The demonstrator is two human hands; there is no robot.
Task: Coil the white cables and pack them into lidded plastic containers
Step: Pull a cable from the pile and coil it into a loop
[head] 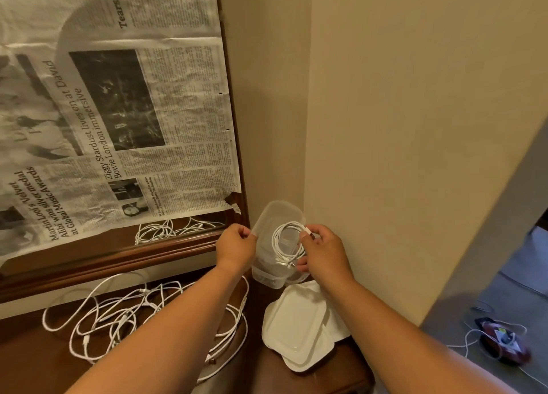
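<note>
Fingers of the right grip (pixel 323 252) curl round a coiled white cable (pixel 285 242) at the mouth of a clear rectangular plastic container (pixel 281 209) in the dark brown wooden counter's (pixel 296 379) far corner, while the left grip (pixel 237 245) pinches its left rim, flat white plastic lids (pixel 299 328) stacked just in front.

The container (pixel 278 215) is frosted translucent plastic, its lids (pixel 298 325) smooth matt white plastic. The worktop (pixel 311 376) is dark glossy wood. The newspaper (pixel 118 111) is crinkled matt paper.
</note>
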